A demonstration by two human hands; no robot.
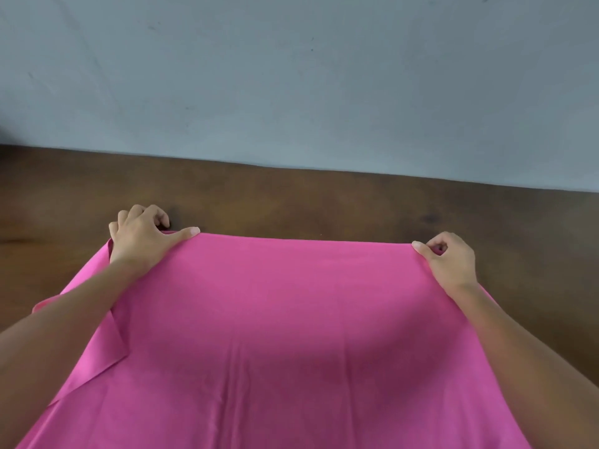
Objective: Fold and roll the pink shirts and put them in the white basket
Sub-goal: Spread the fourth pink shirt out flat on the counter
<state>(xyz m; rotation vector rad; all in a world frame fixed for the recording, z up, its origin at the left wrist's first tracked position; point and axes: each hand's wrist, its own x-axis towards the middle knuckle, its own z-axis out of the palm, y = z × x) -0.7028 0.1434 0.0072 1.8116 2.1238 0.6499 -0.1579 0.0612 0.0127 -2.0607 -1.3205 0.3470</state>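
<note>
Wooden table (324, 202); hands pinch pink shirt (275, 319) corners.

The pink shirt (275, 335) is smooth matt cloth on a dark, faintly glossy wooden table (324, 202).

No readable text or labels.

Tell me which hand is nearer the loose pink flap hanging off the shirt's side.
Left. The left hand grips the far corner just above the flap; the right hand pinches the opposite corner.
</note>
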